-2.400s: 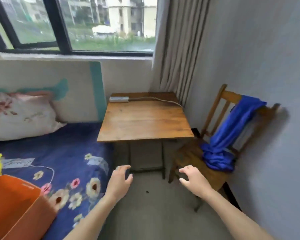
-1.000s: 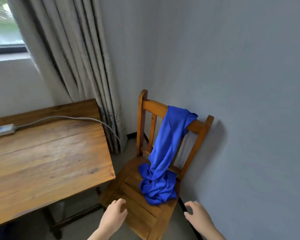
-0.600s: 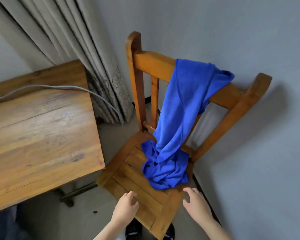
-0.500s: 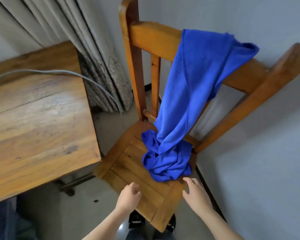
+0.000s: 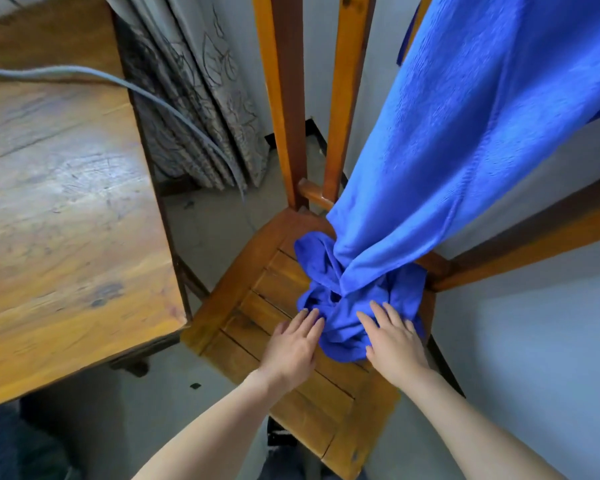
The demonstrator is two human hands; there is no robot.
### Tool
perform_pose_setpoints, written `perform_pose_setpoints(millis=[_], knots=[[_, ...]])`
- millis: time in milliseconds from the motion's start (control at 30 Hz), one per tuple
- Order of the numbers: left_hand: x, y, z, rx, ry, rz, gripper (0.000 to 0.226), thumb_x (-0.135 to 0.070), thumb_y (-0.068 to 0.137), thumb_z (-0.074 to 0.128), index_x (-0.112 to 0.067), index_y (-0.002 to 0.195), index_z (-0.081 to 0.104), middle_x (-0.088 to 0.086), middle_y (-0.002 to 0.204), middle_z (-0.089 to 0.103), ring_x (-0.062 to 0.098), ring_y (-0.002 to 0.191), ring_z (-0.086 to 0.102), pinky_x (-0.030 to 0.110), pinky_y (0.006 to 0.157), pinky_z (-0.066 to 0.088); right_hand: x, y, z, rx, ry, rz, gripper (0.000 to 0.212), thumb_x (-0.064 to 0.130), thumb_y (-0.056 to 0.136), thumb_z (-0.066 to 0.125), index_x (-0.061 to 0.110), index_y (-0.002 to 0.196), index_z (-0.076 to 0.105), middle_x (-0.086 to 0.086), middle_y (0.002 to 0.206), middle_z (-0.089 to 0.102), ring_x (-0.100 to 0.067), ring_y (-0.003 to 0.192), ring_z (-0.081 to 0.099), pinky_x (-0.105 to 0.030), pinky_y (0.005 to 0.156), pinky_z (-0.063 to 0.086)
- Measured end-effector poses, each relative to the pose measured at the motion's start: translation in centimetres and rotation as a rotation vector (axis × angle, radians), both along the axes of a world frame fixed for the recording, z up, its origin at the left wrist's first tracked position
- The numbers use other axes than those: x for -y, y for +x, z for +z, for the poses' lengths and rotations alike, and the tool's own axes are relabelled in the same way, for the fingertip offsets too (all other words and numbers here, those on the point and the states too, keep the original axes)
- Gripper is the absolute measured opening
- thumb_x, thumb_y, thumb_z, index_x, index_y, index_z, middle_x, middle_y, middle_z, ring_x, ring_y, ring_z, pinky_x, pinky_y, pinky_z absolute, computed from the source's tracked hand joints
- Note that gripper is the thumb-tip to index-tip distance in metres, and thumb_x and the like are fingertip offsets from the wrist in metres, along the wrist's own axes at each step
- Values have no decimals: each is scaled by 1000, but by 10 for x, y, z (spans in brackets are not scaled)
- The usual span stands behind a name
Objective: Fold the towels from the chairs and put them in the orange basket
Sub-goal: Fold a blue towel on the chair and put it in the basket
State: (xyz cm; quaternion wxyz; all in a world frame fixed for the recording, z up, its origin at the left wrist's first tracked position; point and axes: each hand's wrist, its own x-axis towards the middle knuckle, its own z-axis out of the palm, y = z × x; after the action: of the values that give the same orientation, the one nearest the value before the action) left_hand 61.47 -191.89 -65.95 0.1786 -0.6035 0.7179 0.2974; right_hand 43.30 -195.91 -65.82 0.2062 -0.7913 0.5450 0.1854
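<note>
Hands flat, fingers straight — left hand and right hand touch the bunched blue towel, gripping nothing.

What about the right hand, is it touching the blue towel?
Touching. The head view shows the right hand lying flat on the blue towel.

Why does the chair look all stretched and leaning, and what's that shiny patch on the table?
Head view: the wide-angle lens, so close, splays the posts of the chair apart and makes the blue towel loom huge. Head view again: the pale patch on the table is light glaring off its smooth wood.
</note>
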Motion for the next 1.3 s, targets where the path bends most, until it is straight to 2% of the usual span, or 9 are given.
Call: perform_pose_setpoints(millis=[133, 367, 600, 700, 833, 1033, 1133, 1200, 1300], knots=[[10, -5, -16, 7, 131, 63, 75, -30, 92, 51, -19, 150, 5, 5, 156, 21, 25, 144, 15, 46, 115, 15, -4, -5, -8, -18, 213, -47, 67, 27, 92, 49, 30, 148, 12, 4, 158, 7, -29, 135, 29, -39, 108, 29], [-15, -6, -29, -3, 107, 265, 45, -31, 95, 45, -25, 139, 35, 7, 121, 60, 30, 117, 45, 34, 91, 38, -33, -4, -7, 70, 261, -106, 70, 27, 92, 46, 33, 148, 5, 4, 153, 23, -27, 128, 42, -34, 99, 38], [-37, -12, -10, -94, -347, 71, 25, -30, 76, 43, -23, 62, 63, -4, 79, 58, 20, 85, 48, 29, 63, 42, -58, -8, 1, 113, 323, -153, 71, 23, 95, 43, 31, 148, -3, 0, 146, 37, -22, 122, 47, -31, 89, 40], [-62, -16, 10, -252, -515, -65, 17, -24, 72, 49, -20, 59, 60, -1, 90, 67, 19, 99, 50, 28, 78, 38, -72, -10, 14, 109, 252, -111, 75, 24, 95, 42, 29, 148, -11, 2, 136, 47, -23, 111, 54, -26, 70, 32], [-87, -16, 48, -404, -598, -186, 14, -17, 75, 55, -21, 63, 59, -7, 66, 60, 11, 78, 60, 29, 94, 37, -81, -9, 47, 137, 60, -94, 101, 30, 61, 80, 25, 144, 24, 4, 107, 60, -16, 83, 65, -24, 56, 45], [-89, -5, 130, -481, -560, -175, 6, -21, 79, 50, -26, 77, 54, -11, 59, 56, 9, 58, 54, 19, 72, 36, -90, -12, 107, 104, -13, 9, 57, 27, 11, 85, 31, 61, 58, 0, 84, 67, -17, 64, 67, -21, 39, 44], [-79, 11, 171, -557, -434, -43, 8, -26, 78, 47, -25, 83, 53, -8, 60, 60, 8, 63, 49, 17, 64, 33, -87, -13, 141, 91, -63, 33, 42, 26, 27, 87, 26, 62, 64, -4, 90, 67, -25, 78, 69, -28, 48, 50], [-75, 20, 198, -609, -314, 118, 27, -32, 80, 42, -16, 87, 62, 2, 67, 63, 14, 65, 50, 20, 62, 31, -85, -14, 170, 122, -17, -51, 28, 23, 62, 78, 17, 87, 67, -9, 121, 58, -31, 114, 56, -39, 79, 49], [-73, 35, 231, -647, -151, 255, 18, -23, 91, 49, -10, 92, 61, 3, 77, 60, 18, 68, 49, 22, 63, 35, -85, -23, 194, 101, 32, -68, 27, 27, 83, 58, 18, 109, 61, -2, 140, 40, -20, 132, 32, -28, 100, 32]])
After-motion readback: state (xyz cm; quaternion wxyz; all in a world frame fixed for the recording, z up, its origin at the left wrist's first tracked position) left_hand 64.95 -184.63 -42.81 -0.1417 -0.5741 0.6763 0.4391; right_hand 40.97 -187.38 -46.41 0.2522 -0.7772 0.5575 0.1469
